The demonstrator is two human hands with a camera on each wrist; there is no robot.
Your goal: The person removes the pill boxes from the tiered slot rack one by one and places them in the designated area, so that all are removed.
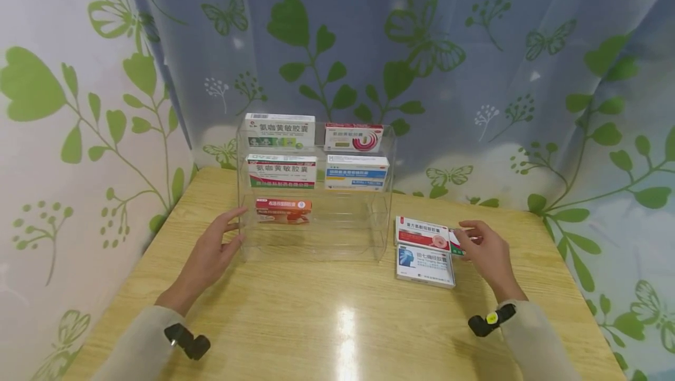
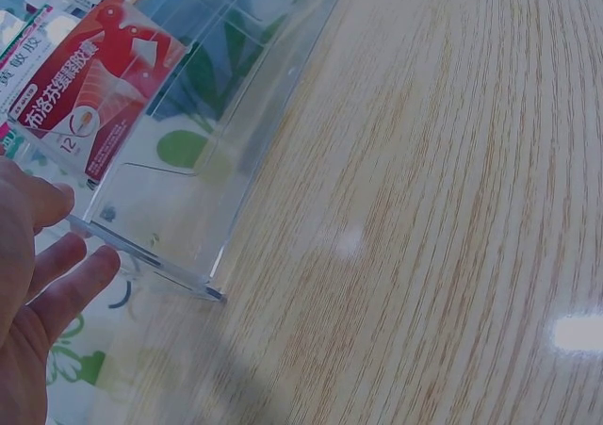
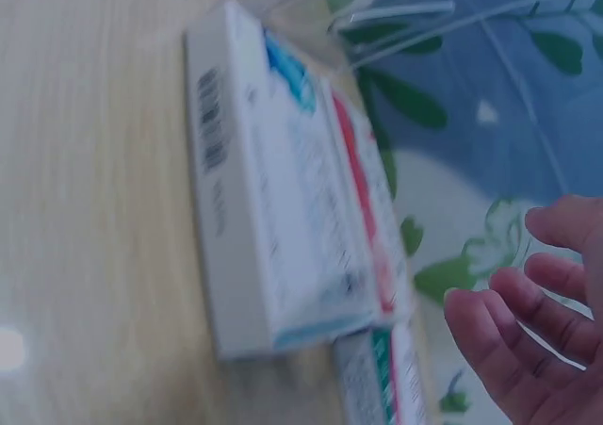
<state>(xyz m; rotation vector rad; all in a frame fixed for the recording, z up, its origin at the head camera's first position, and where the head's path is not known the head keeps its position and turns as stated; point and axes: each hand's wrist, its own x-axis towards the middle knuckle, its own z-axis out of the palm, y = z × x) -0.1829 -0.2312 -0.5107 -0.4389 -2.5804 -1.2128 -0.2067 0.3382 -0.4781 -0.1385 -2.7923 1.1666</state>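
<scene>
A clear acrylic tiered stand (image 1: 337, 246) holds several medicine boxes. My left hand (image 1: 213, 246) is at its left side, fingers loosely spread; in the left wrist view the fingertips lie by the stand's edge, near an orange-red box (image 2: 99, 86). Whether they press on it I cannot tell. To the right of the stand, a red-and-white medicine box (image 1: 422, 233) lies behind a white-and-blue box (image 1: 426, 266). Partly under my right hand (image 1: 487, 252) shows a green-edged box (image 1: 456, 242). The right wrist view has that hand's fingers relaxed, apart from the boxes.
On the stand's upper tiers are a green-and-white box (image 1: 279, 132), a pink-and-white box (image 1: 353, 138), a red-and-green box (image 1: 282, 172) and a blue-and-white box (image 1: 357, 173). Behind the wooden table (image 1: 295, 322) hangs a leaf-patterned curtain (image 1: 337, 35).
</scene>
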